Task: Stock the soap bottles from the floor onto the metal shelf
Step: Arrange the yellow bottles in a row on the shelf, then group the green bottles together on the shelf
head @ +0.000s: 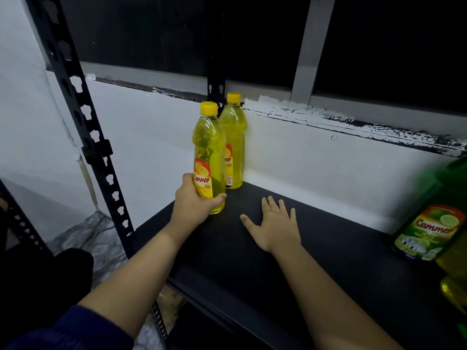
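On matte black shelf (328, 261), left hand (194, 198) fingers curled round clear yellow bottle (209, 157), right hand (274, 223) flat, fingers spread.

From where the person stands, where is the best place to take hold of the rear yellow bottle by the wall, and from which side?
Grip the rear yellow bottle around its upper body, coming from its right. It stands upright against the wall, the front yellow bottle in the left hand blocks its left and front, and the open right hand lies on that free side.

Bare shelf board (341, 248) lies open between yellow bottles (233, 140) and green bottle (432, 223).
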A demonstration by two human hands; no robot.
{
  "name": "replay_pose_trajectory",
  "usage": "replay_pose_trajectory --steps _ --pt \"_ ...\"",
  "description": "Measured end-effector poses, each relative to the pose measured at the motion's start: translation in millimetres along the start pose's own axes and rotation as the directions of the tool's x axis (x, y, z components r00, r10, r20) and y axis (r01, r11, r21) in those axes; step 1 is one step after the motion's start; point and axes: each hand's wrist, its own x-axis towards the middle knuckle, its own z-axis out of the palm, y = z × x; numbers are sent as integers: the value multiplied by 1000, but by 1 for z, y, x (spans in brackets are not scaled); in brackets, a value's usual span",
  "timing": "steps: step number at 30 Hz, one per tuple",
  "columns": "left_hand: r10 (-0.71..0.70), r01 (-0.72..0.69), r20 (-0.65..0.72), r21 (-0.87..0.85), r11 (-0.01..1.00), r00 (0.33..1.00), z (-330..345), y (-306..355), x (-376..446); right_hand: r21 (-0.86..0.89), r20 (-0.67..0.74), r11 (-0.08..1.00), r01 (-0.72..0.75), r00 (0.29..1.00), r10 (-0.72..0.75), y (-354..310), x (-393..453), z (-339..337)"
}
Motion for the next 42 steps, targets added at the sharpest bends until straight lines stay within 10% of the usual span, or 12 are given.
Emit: replay_pose_trajectory --steps 19,23,28,42 --pt "-18 19 -10 49 999 1000 2 -8 -13 144 -72 987 68 996 -58 3 -19 -9" --pt "283 -196 -271 306 932 920 -5 1 -56 239 -241 952 190 962 -131 17 -59 -35" --pt "508 -476 -128 216 852 852 9 36 -82 313 -436 923 225 897 -71 46 -111 -76" --pt "553 -480 264 -295 826 790 143 161 -135 154 -946 988 19 291 142 145 -255 -136"
